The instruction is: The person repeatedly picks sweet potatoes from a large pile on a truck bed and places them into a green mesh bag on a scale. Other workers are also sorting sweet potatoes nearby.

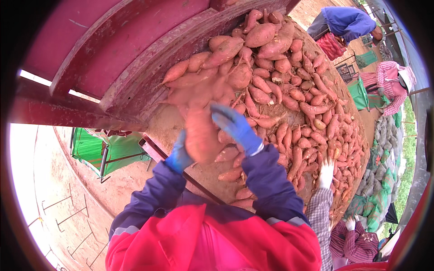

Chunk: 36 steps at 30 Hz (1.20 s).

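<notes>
My left hand [179,154], in a blue glove, lies against the lower left side of a large, motion-blurred sweet potato [201,139]. To the right of that root is my right hand [234,125], gloved in blue, its fingers pointing to the upper left over the heap. Whether the right hand touches the root cannot be told. Red-skinned sweet potatoes [268,88] cover much of the soil-dusted surface before me, the larger ones piled against a red metal side wall [142,71].
A co-worker's white-gloved hand [327,174] reaches into the heap at right. Green mesh bags on a metal frame [105,152] stand beyond the platform's edge at left. Other people stand or bend among filled sacks [369,183] at far right.
</notes>
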Tool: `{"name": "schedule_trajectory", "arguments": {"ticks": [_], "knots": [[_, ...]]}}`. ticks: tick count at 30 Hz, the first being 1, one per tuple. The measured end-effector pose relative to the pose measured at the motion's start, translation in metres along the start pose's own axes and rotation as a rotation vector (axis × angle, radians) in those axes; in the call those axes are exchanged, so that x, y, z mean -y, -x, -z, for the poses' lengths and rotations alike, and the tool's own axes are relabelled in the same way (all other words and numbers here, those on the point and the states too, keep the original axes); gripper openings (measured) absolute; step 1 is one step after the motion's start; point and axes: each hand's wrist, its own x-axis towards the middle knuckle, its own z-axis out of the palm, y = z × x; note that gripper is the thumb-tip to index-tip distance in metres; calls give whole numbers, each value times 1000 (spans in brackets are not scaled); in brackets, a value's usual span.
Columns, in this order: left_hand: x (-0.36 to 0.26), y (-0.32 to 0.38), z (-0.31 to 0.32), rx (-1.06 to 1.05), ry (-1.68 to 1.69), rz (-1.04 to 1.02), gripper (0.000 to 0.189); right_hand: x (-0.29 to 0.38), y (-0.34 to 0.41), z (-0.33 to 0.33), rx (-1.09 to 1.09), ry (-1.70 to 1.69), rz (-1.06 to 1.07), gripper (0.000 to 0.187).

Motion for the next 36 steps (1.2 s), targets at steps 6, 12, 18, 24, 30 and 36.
{"name": "schedule_trajectory", "arguments": {"ticks": [6, 12, 18, 24, 30, 36], "knots": [[-70, 92, 45, -433, -362, -271, 72, 44, -200, 42, -105, 784, 272, 34], [-92, 72, 102, -1025, -1250, -467, 83, -20, -260, 6, -241, 1415, 533, 25], [-66, 29, 94, -1019, -2008, -404, 102, -52, -128, 38, -61, 1061, 172, 24], [-54, 23, 72, -1056, -2036, -451, 97, -13, -120, 102, -258, 1089, 249, 32], [-54, 19, 67, -1089, -2021, -381, 106, 56, -272, 126, -581, 1166, 301, 48], [-52, 21, 68, -1088, -2069, -408, 104, -6, -288, 94, -519, 1175, -102, 71]]}}
